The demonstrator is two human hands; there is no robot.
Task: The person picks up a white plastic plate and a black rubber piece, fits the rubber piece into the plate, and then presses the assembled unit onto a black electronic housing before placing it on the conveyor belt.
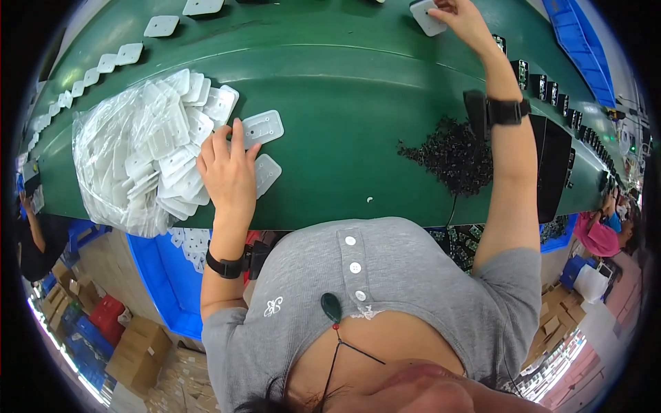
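Observation:
My right hand (463, 17) reaches to the far right of the green bench, its fingers closed on the edge of a white plastic cover (428, 20). My left hand (231, 165) rests with fingers spread at the near edge of a pile of white plastic covers (162, 148), some of them in a clear plastic bag (103, 134). Beside its index finger lies a single loose cover (264, 127), and another cover (266, 173) lies partly under the thumb side. Both wrists wear black bands.
A heap of small black parts (454, 155) sits on the green bench (337, 138), by my right forearm. Black circuit housings (542, 87) line the right side; spaced white covers (107, 63) run along the left. A blue tray (582, 48) stands far right, a blue bin (165, 282) below left.

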